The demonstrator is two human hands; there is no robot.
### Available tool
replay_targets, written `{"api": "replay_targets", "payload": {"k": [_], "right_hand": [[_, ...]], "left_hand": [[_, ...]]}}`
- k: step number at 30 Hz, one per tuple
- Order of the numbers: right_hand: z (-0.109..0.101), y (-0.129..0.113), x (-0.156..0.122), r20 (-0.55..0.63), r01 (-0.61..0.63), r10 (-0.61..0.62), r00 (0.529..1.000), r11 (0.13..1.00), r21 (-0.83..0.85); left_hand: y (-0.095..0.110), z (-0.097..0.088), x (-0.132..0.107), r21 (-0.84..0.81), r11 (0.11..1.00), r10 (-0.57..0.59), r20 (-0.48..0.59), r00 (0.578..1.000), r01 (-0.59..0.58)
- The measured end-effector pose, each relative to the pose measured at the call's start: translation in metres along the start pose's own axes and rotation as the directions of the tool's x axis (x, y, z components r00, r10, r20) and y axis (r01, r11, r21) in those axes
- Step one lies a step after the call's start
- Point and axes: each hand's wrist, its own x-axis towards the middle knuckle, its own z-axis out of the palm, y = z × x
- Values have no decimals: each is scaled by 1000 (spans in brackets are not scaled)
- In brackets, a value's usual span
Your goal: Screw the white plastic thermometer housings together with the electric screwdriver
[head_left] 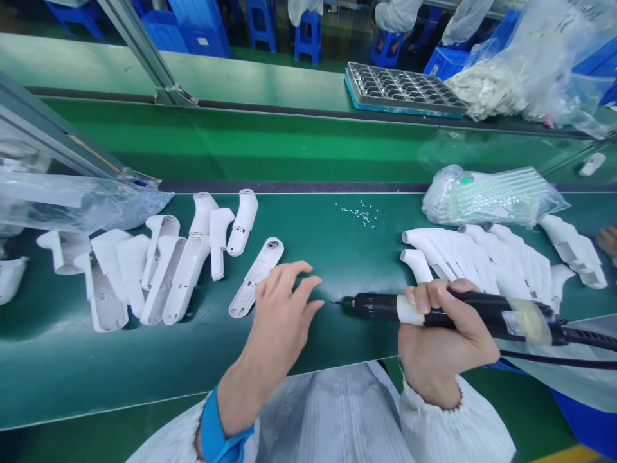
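My right hand [441, 328] is wrapped round a black electric screwdriver [380, 307], held level with its thin bit pointing left. My left hand [284, 308] hovers just left of the bit tip, fingers curved and apart, with nothing visible between them. A long white plastic housing part [256, 278] lies on the green work surface [337, 251] beside my left hand, partly behind its fingers. Tiny screw-like pieces [364, 213] are scattered farther back on the surface. Several white curved shells [166, 273] lie in a row to the left.
White housings [463, 257] are lined up on the right, close to my right hand. Behind them sits a clear bag of pale strips [496, 193]. A plastic bag [87, 200] lies at the left. A metal tray [405, 89] rests on the ledge. Another person's hand [608, 239] shows at the right edge.
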Motion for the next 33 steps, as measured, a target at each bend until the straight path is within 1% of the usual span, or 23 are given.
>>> {"api": "replay_targets", "payload": {"k": [2, 5, 7, 10, 14, 18, 21, 24, 28, 30, 33], "right_hand": [[0, -6, 2, -14, 4, -4, 1000, 1000, 4], [1, -13, 4, -26, -3, 4, 1000, 1000, 6], [1, -17, 5, -38, -18, 18, 999, 1000, 11], [0, -20, 6, -62, -22, 23, 998, 999, 23], [-1, -20, 6, -59, -18, 20, 998, 999, 34], [-3, -21, 7, -45, -13, 15, 999, 999, 38], [-4, -21, 9, -44, -7, 9, 999, 999, 39], [-3, -20, 10, -45, -13, 15, 999, 999, 39], [0, -19, 11, -63, -6, 8, 998, 999, 37], [-1, -18, 11, -67, 5, -3, 998, 999, 32], [-5, -19, 10, -53, 4, -5, 999, 1000, -11]], "left_hand": [[4, 6, -2, -106, 994, 37, 46, 998, -32], [9, 16, 1, -216, 976, 41, 83, 996, -22], [10, 20, 5, -283, 959, 42, 92, 995, -14], [13, 22, 10, -349, 937, 43, 92, 995, -8], [14, 21, 13, -351, 936, 53, 95, 994, -17], [13, 21, 11, -364, 931, 58, 130, 990, -6], [11, 22, 9, -396, 917, 33, 172, 985, 39], [10, 25, 8, -414, 905, -20, 197, 980, 102], [12, 29, 11, -437, 892, -22, 219, 976, 118], [12, 31, 12, -404, 907, -38, 202, 979, 119], [9, 30, 13, -318, 933, -127, 148, 981, 169]]}}
